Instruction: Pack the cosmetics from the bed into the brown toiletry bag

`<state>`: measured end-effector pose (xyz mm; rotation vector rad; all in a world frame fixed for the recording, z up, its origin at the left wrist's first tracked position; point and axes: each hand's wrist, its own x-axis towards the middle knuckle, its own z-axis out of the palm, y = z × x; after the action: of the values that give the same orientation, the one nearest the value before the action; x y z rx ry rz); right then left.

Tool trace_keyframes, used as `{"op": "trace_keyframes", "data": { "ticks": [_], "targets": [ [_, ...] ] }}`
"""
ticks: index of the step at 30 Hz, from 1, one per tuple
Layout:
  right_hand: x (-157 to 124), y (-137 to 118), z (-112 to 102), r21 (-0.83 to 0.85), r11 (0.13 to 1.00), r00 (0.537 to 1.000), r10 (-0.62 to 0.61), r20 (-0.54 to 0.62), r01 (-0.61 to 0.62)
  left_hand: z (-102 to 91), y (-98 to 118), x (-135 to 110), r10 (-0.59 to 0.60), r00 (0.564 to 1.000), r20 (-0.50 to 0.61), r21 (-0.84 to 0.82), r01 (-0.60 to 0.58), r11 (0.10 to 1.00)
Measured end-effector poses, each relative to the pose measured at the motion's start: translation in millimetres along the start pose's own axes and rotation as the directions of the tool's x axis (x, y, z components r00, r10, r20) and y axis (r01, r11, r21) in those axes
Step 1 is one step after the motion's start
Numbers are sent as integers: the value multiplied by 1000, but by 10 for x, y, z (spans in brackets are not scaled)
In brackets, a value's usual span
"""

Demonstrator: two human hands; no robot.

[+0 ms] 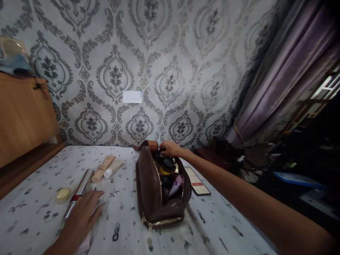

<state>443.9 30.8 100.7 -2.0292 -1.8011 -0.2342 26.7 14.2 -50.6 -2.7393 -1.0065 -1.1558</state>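
Note:
A brown zip-up cosmetics bag [150,191] stands open on the patterned cloth. Inside it are a jar with a black lid and yellow label [166,166] and a pinkish-purple tube [176,185]. At the bag's far end, my right hand [170,148] has its fingers curled at the opening; what they grip is hidden. My left hand [82,216] lies on the cloth, fingers outstretched, against a silver cylinder with a red band [85,181]. Part of something pale pink [85,244] shows beside its wrist. Beyond lie a peach tube [104,168], a cream tube with white cap [113,169] and a small round yellow container [63,194].
A phone [198,181] with a lit screen lies right of the bag, below my right forearm. A wooden cabinet [26,117] stands at the left. Patterned wallpaper [170,85] covers the wall behind; a purple curtain [278,71] hangs at the right.

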Motion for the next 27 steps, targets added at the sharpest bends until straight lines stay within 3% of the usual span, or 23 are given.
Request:
{"op": "trace_keyframes", "data": {
  "ticks": [3,7,12,15,18,22,25,27],
  "targets": [
    [8,-13,-89,-66,997,989,-23,145,33,7,-6,-1,-17,1000,18,5,17,1000],
    [-39,-102,-256,-111,993,984,-20,179,40,29,-21,-9,17,1000,-5,2,-17,1000],
    [-297,-427,-454,-83,994,994,-71,88,78,20,-1,-2,21,999,-26,4,-21,1000],
    [-530,-731,-499,51,980,981,-188,-44,190,13,25,2,-20,1000,9,-9,20,1000],
    [-800,-1093,-480,206,909,928,-334,-162,363,-14,37,12,-80,996,42,-6,80,997],
    [-1213,-1623,-364,336,798,866,-454,-208,499,-171,-14,83,-79,997,-13,33,80,996],
    [-1500,-1989,-150,370,686,775,-600,-199,626,-385,-127,174,-107,993,-44,129,112,985],
    [-1639,-2186,84,416,643,752,-632,-186,643,-519,-240,213,-133,989,-72,244,147,959]
  ]
}}
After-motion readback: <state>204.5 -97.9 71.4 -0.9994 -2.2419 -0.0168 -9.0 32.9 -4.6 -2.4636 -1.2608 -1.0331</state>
